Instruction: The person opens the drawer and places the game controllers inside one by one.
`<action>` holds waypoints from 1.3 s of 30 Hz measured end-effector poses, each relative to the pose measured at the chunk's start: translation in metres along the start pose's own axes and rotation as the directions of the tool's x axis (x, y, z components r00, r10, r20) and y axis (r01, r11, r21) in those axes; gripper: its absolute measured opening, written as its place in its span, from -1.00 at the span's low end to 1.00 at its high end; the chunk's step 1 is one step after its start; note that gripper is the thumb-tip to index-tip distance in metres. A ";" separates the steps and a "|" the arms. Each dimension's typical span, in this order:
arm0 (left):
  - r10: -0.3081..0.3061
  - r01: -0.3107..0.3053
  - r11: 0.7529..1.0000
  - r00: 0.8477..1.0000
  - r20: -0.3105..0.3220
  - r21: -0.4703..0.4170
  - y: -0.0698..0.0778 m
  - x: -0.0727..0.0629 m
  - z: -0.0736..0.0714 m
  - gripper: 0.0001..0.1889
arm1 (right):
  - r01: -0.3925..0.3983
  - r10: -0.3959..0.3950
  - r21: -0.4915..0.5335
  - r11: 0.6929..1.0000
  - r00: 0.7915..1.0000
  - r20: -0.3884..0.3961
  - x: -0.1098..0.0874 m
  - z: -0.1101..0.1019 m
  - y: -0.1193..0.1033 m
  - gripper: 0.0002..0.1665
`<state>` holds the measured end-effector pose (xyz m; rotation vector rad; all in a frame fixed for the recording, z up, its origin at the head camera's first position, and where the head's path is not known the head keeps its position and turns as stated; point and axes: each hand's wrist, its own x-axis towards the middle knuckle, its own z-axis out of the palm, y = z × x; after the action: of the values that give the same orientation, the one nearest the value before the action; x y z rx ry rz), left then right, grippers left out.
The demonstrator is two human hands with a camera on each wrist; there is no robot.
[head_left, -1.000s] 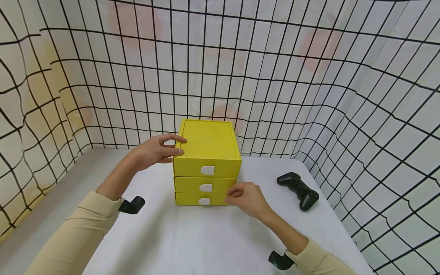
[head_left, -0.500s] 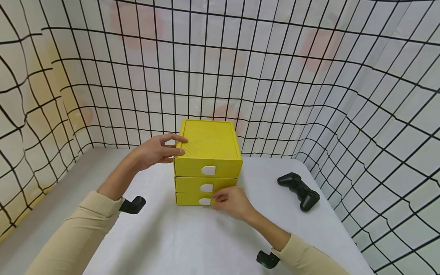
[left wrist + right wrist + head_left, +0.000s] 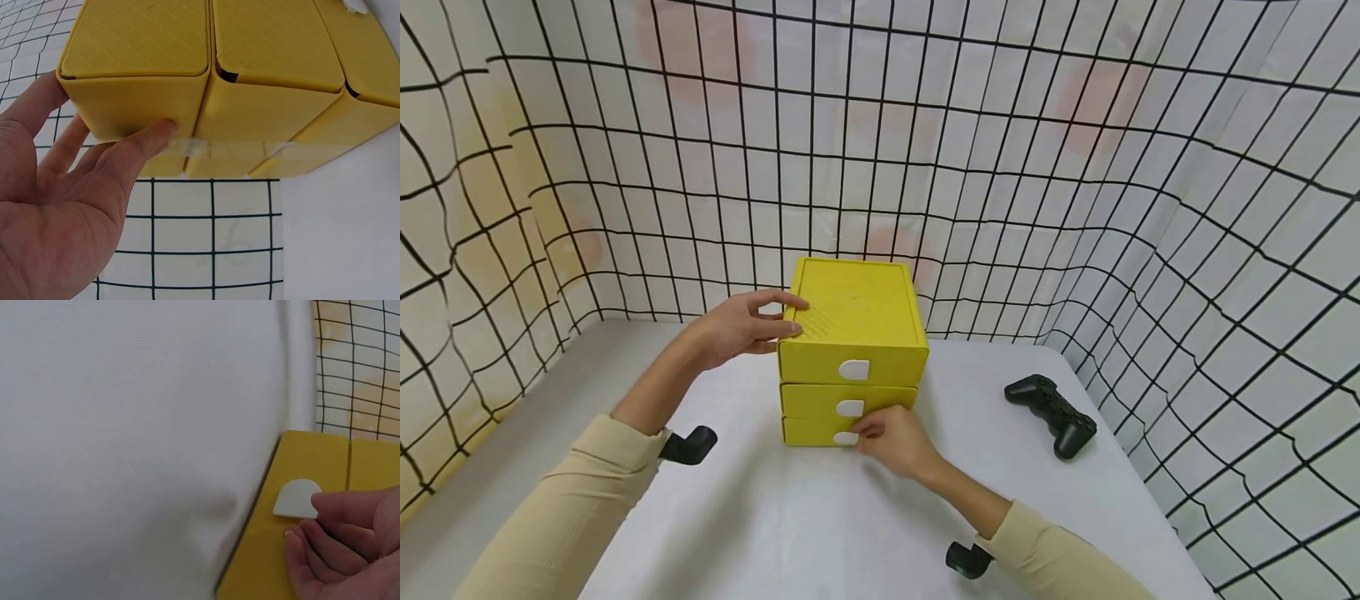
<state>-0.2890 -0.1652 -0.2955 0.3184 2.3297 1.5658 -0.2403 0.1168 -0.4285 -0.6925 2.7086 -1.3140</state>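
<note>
A yellow three-drawer box (image 3: 857, 300) stands on the white table, a white pull tab on each drawer front. My left hand (image 3: 737, 329) rests on its upper left edge, index finger and thumb on the top and other fingers by the side wall. In the left wrist view, a fingertip (image 3: 164, 128) presses the side of the top drawer. At the bottom drawer's white tab (image 3: 295, 499), my right hand (image 3: 895, 437) pinches the tab's right end, thumb on its edge and the other fingers curled beside it. All three drawers sit pushed in.
A black game controller (image 3: 1052, 415) lies on the table (image 3: 820, 525) to the right of the box. Black wire mesh (image 3: 880, 125) fences the back and both sides of the table, with pale sheeting behind it.
My right hand has moved left from the box's right front edge to the bottom drawer's tab. The left hand stays where it was; the drawers have not moved.
</note>
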 end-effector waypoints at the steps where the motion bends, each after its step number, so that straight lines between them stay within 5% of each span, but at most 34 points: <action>1: 0.001 -0.001 1.000 1.000 0.001 -0.001 0.000 0.000 0.000 -0.43 | 0.003 -0.003 -0.005 1.000 1.000 -0.006 0.000 0.001 0.000 -0.85; 16: 0.011 -0.011 1.000 1.000 0.004 0.012 0.000 -0.001 -0.001 -0.44 | -0.005 0.004 -0.072 0.997 1.000 -0.016 0.000 -0.001 -0.005 -0.94; 30: 0.018 -0.018 1.000 1.000 0.017 0.014 -0.001 -0.001 -0.002 -0.43 | -0.137 0.140 -0.031 0.990 0.970 0.197 -0.024 -0.010 -0.025 -0.94; 39: 0.021 -0.021 0.999 1.000 0.021 0.034 -0.001 -0.001 -0.002 -0.43 | -0.149 0.147 -0.017 0.989 0.939 0.311 -0.046 -0.014 -0.035 -0.89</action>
<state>-0.2887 -0.1674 -0.2956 0.3667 2.3473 1.5262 -0.1892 0.1276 -0.3992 -0.6213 2.4489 -1.0759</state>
